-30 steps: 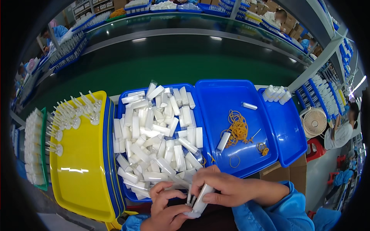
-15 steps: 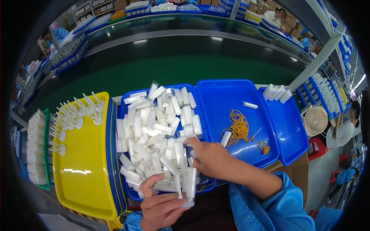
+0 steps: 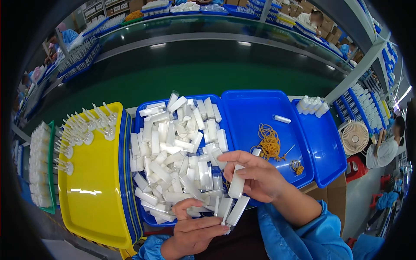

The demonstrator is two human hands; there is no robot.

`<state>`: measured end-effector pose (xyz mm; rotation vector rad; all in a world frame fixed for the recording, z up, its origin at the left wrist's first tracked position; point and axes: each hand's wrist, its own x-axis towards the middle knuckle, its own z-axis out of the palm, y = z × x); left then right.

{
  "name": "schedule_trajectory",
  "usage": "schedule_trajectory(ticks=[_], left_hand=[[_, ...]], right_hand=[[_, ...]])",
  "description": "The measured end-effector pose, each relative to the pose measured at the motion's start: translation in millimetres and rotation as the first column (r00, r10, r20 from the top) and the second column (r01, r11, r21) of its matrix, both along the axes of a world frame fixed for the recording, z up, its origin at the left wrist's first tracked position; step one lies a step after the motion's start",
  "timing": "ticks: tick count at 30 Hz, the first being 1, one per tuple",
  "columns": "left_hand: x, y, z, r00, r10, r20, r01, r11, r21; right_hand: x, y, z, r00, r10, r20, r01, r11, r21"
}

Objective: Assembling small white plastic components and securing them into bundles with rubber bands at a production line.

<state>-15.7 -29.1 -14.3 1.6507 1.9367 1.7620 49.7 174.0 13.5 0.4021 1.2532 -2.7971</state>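
Right hand (image 3: 262, 175) pinching one smooth white oblong block (image 3: 236, 185); left hand (image 3: 196, 231) clamped on two similar pieces (image 3: 238, 211), one thin rod (image 3: 216, 206); one tangled rubber-band heap (image 3: 269, 142)

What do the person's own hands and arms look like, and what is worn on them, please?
The left hand and right hand are both bare, with no gloves or rings visible. Both arms wear loose, slightly shiny blue fabric with creases. The left sleeve reaches near the wrist; the right sleeve ends lower on the forearm, leaving part of it uncovered.
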Motion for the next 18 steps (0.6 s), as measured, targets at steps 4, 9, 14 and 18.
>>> schedule_trajectory(ticks=[4, 9, 14, 18], left_hand=[[-1, 0, 0, 0.999, -0.017, 0.041, 0.017, 1.000, -0.015], [-2, -1, 0, 0.996, -0.072, 0.061, 0.071, 0.997, 0.020], [-6, -6, -6, 0.995, -0.095, 0.027, 0.097, 0.993, -0.062], [-2, -5, -6, 0.991, -0.130, -0.009, 0.130, 0.991, -0.013]], right_hand=[[7, 5, -1, 0.982, 0.038, -0.186, -0.010, 0.989, 0.147], [13, 2, 5, 0.987, 0.076, -0.142, -0.054, 0.987, 0.149], [19, 7, 15, 0.948, 0.237, -0.211, 0.159, 0.220, 0.963], [27, 13, 19, 0.973, 0.230, -0.009, -0.186, 0.807, 0.561]])
